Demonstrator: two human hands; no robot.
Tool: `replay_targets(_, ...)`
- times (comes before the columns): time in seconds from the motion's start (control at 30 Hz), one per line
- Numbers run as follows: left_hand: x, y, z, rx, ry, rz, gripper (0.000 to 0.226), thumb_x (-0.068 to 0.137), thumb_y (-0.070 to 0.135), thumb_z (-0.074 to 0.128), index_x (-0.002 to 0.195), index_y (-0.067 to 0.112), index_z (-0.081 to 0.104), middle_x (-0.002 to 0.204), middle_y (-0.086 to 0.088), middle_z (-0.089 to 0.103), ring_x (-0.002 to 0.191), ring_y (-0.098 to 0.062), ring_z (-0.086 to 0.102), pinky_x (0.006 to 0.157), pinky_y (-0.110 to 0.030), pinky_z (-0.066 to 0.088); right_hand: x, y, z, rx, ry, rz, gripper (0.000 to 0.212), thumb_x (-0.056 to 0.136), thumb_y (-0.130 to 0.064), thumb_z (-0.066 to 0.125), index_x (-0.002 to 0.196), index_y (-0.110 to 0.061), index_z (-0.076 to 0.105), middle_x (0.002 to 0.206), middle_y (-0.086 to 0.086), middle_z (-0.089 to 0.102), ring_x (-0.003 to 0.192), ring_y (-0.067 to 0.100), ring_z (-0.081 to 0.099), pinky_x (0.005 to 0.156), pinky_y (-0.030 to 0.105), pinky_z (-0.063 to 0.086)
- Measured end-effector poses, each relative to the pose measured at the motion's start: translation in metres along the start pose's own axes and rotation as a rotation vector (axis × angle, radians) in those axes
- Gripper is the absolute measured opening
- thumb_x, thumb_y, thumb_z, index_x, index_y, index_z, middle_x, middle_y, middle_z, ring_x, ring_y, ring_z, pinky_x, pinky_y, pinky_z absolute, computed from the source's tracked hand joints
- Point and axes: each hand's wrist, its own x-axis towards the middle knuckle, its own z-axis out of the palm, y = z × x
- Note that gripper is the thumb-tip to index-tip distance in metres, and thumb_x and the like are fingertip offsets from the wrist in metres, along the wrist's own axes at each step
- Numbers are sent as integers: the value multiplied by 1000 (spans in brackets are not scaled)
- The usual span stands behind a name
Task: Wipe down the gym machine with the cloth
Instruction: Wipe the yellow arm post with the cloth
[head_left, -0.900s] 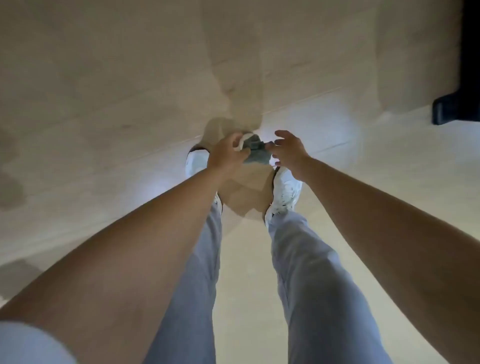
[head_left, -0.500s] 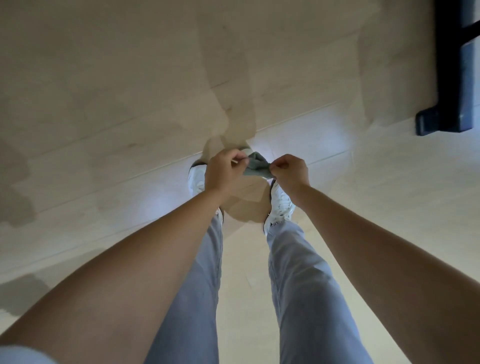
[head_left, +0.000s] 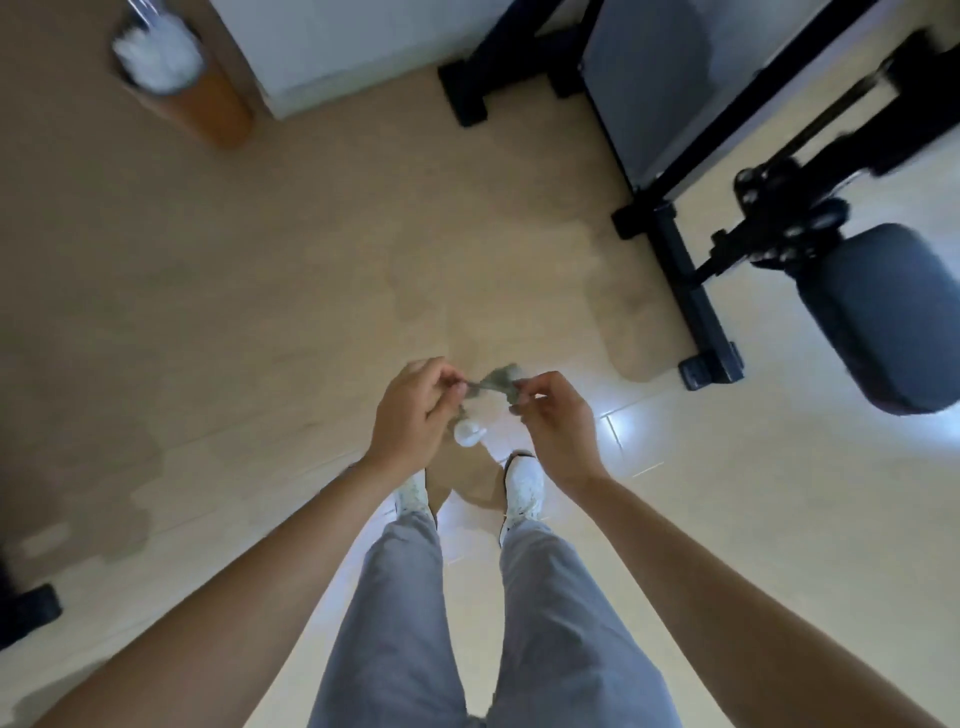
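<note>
The left hand (head_left: 410, 410) and right hand (head_left: 556, 421) pinch opposite ends of the grey cloth (head_left: 496, 382), fingers (head_left: 439, 382) curled; the gym machine (head_left: 883, 322) stands ahead, nearer the right.

No text, label, brand or number can be read anywhere.

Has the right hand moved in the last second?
Yes. The right hand has drawn nearer the gym machine's black floor bar to its right, and now pinches the cloth.
</note>
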Motion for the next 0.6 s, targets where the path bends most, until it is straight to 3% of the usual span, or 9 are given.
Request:
replay_targets(0.07,-6,42,-23,-132,24,5,6,101,21,57,96,21,61,88,14,68,86,-8,65,79,-38,52,-19,-43,-21,-11,9,-135,14,91,1,65,90,-12,60,87,2,73,80,14,69,71,18,50)
replay_targets(0.17,-12,102,-56,-223,15,91,10,102,12,56,97,20,59,83,12,67,70,-4,62,67,-27,48,-41,-102,-50,-91,-15,-322,27,83,-6,79,105,-13,64,85,-7,68,78,2,62,70,9,46)
replay_targets(0.23,-14,136,-77,-258,-54,140,6,101,14,60,101,19,61,83,3,67,70,-9,62,63,-24,48,-49,-137,-64,-189,-8,-395,35,80,-15,84,111,-18,68,86,-10,65,79,2,59,68,8,43)
replay_targets(0.3,-16,162,-99,-239,-119,181,12,94,19,70,103,25,64,82,-4,65,72,-17,62,64,-29,50,-51,-166,-73,-242,31,-480,25,78,-15,84,101,-18,75,84,-16,62,80,-2,58,67,6,40)
replay_targets(0.4,-17,180,-131,-36,-150,283,23,78,29,74,96,39,66,76,10,64,69,-7,58,67,-25,46,-57,-207,-87,-279,66,-556,16,77,-4,81,84,-17,76,81,-16,59,80,1,58,65,9,44)
replay_targets(0.5,-4,192,-167,139,-110,311,9,72,46,64,80,45,67,80,21,67,71,0,60,62,-21,43,-63,-239,-101,-305,72,-567,19,79,-4,79,84,-22,74,84,-11,61,79,8,59,67,18,49)
replay_targets(0.6,21,211,-198,139,-128,322,12,76,48,65,82,43,73,79,23,70,73,-2,66,65,-35,56,-60,-264,-111,-315,126,-583,16,82,-9,79,86,-23,74,84,-9,62,76,9,58,68,23,50)
